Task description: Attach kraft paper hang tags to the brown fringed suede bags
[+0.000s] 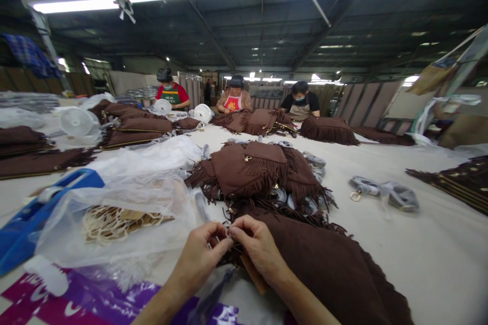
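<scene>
My left hand [202, 256] and my right hand [257, 246] meet at the near edge of the table, fingertips pinched together on a thin pale string at the top of a brown fringed suede bag [328, 269]. The bag lies flat under my right forearm and spreads to the right. A brown paper tag [253, 274] pokes out beneath my right hand. Just beyond my hands stands a pile of the same brown fringed bags [259, 170].
A clear plastic bag of string tags [114, 221] lies to the left, with a blue tray [34, 213] behind it and purple printed plastic [84, 299] below. Wrapped straps [385, 193] lie at right. Three people work at the table's far end among more bags and small fans [78, 123].
</scene>
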`<act>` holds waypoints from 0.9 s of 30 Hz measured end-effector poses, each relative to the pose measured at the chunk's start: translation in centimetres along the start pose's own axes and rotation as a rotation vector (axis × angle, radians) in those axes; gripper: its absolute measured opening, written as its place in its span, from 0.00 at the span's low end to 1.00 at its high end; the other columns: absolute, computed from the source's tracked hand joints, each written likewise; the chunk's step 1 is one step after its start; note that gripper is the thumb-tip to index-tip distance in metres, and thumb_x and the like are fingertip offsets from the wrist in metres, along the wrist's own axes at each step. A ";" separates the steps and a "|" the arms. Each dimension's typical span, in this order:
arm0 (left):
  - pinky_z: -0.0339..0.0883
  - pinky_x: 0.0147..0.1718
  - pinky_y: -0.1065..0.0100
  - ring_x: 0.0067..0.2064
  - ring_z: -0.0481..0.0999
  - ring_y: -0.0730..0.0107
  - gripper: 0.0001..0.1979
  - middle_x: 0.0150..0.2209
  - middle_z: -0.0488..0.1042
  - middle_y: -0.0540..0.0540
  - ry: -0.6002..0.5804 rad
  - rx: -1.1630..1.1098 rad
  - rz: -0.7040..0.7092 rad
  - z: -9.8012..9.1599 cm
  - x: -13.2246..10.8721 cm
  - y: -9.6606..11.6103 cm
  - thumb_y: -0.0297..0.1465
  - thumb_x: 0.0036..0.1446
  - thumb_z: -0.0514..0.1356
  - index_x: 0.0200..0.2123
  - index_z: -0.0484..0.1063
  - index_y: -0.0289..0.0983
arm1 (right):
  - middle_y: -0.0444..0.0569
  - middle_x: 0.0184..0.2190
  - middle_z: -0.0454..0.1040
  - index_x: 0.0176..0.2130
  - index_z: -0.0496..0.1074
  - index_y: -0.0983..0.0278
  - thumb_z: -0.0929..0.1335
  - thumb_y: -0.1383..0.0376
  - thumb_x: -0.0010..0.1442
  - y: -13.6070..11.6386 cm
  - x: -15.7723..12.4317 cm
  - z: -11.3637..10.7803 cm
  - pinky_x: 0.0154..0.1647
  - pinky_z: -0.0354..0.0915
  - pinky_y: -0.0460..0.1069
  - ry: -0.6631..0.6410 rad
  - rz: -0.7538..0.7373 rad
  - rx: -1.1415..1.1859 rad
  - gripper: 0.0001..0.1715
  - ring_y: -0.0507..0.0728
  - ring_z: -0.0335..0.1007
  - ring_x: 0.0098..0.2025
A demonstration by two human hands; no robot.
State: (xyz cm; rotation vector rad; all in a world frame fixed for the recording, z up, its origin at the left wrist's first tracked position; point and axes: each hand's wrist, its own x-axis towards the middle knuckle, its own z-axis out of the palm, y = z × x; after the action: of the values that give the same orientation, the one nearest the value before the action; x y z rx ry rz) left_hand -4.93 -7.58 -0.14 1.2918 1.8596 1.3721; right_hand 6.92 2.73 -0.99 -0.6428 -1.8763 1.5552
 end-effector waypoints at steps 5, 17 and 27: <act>0.56 0.28 0.69 0.27 0.65 0.69 0.08 0.24 0.67 0.50 0.036 0.249 0.072 0.4 0.2 -0.7 0.33 0.53 0.57 0.24 0.70 0.36 | 0.43 0.24 0.67 0.24 0.70 0.64 0.68 0.59 0.53 0.1 -0.1 0.1 0.34 0.60 0.48 0.016 -0.041 -0.008 0.11 0.54 0.63 0.31; 0.57 0.26 0.71 0.26 0.64 0.70 0.10 0.23 0.65 0.51 0.076 0.114 0.070 1.2 0.1 -0.6 0.35 0.53 0.58 0.23 0.68 0.37 | 0.42 0.22 0.63 0.24 0.69 0.63 0.68 0.58 0.52 0.2 0.0 0.1 0.29 0.57 0.47 0.011 0.000 -0.001 0.12 0.53 0.60 0.29; 0.54 0.25 0.72 0.25 0.60 0.73 0.16 0.20 0.62 0.54 0.067 -0.109 -0.019 0.8 0.6 -1.0 0.41 0.48 0.62 0.19 0.66 0.36 | 0.42 0.23 0.64 0.24 0.66 0.62 0.66 0.59 0.54 0.8 0.0 0.1 0.29 0.58 0.46 0.011 -0.038 -0.093 0.11 0.54 0.60 0.29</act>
State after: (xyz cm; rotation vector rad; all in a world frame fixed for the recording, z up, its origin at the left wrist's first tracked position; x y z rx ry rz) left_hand -4.97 -6.77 -1.29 1.1850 1.8087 1.5012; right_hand 6.86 2.78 -1.83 -0.6510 -1.9510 1.4449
